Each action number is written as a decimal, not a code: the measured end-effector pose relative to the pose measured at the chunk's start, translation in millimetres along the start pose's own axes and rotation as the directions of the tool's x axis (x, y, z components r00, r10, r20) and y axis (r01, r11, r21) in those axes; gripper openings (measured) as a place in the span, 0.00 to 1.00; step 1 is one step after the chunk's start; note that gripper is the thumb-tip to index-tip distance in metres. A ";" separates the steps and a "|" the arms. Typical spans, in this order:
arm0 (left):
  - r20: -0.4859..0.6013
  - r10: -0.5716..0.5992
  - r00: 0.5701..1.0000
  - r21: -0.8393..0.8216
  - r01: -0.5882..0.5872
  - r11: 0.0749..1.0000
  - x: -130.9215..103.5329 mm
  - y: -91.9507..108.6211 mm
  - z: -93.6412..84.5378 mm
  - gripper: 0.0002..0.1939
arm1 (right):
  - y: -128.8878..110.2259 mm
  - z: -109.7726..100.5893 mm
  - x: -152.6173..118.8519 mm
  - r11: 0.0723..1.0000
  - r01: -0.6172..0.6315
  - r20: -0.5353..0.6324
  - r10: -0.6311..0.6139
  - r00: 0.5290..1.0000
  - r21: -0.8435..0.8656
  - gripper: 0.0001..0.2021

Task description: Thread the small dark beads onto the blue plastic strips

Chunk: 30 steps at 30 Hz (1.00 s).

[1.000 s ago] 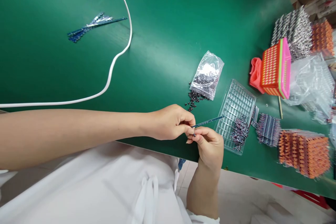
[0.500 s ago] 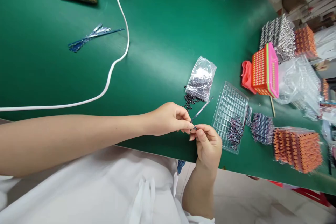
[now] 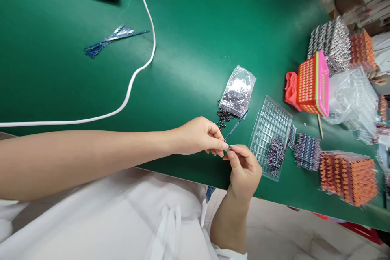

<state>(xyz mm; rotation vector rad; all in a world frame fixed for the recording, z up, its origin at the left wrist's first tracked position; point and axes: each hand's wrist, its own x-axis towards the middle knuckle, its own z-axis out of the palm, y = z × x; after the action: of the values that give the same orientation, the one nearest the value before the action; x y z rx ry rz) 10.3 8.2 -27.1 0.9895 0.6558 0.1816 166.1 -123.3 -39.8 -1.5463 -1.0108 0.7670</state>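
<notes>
The blue strip [image 3: 237, 124] juts out from the left fingers [image 3: 217, 144].

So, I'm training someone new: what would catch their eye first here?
Probably the left hand and right hand, meeting at a thin blue strip near the close edge of the green table. Next, the orange and pink basket on the table's right side, with a bright orange stack nearer the close edge. The white cable curving across the left side also stands out.
</notes>
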 end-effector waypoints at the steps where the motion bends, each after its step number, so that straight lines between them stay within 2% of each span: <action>1: 0.005 -0.003 1.000 -0.004 0.003 1.000 0.0 0.1 -0.4 0.08 | 0.4 0.3 -0.2 1.000 0.016 -0.006 -0.016 1.000 -0.016 0.06; 15: 0.098 0.001 0.995 -0.018 0.001 1.000 0.0 -0.2 -2.5 0.07 | 0.7 0.8 -2.5 0.997 0.028 -0.057 -0.032 0.998 -0.069 0.04; 30: 0.035 0.034 0.999 0.061 -0.036 0.997 -5.3 3.3 0.3 0.06 | 0.5 2.7 -2.7 0.997 0.006 -0.090 -0.013 0.996 -0.074 0.03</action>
<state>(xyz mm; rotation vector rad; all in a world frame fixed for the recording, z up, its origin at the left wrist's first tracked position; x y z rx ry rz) 6.8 7.5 -22.0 1.0620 0.6166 0.1762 162.7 -124.6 -41.0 -1.6237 -0.9881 0.6535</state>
